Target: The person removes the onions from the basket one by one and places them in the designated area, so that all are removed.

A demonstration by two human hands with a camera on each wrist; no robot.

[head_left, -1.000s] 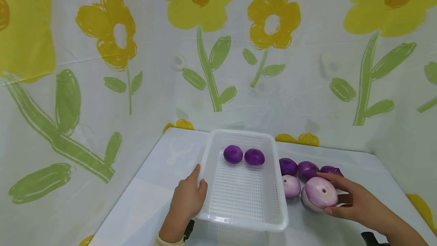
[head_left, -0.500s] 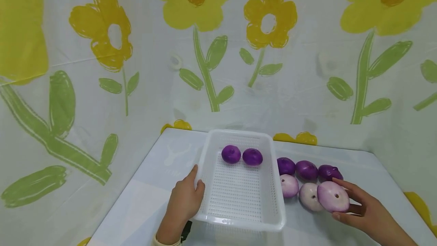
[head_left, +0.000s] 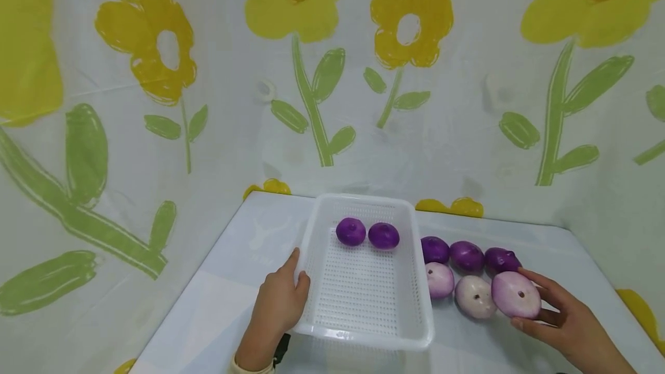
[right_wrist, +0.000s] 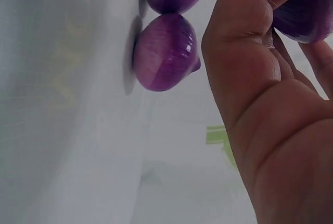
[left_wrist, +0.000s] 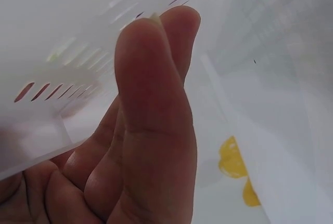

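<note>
In the head view, a white perforated plastic basket (head_left: 358, 293) sits tilted towards me, with two purple onions (head_left: 367, 234) in its far half. My left hand (head_left: 277, 299) holds its left side; in the left wrist view the thumb (left_wrist: 156, 115) stands beside the slotted wall, and the other fingers are partly hidden. My right hand (head_left: 571, 316) grips a pinkish onion (head_left: 515, 295) between thumb and fingers, its holed base facing me. Left of it lie a pale onion (head_left: 475, 297) and a pink one (head_left: 439, 280), partly behind the basket rim.
Behind the held onion, a row of purple onions (head_left: 467, 256) lies on the white table (head_left: 223, 264). Two purple onions (right_wrist: 166, 52) also show in the right wrist view. A flower-printed cloth (head_left: 234, 103) hangs around the table's back and sides.
The right hand has moved right with its onion, uncovering the pale onion behind it. The left hand and basket have barely moved; the head view has shifted slightly.
</note>
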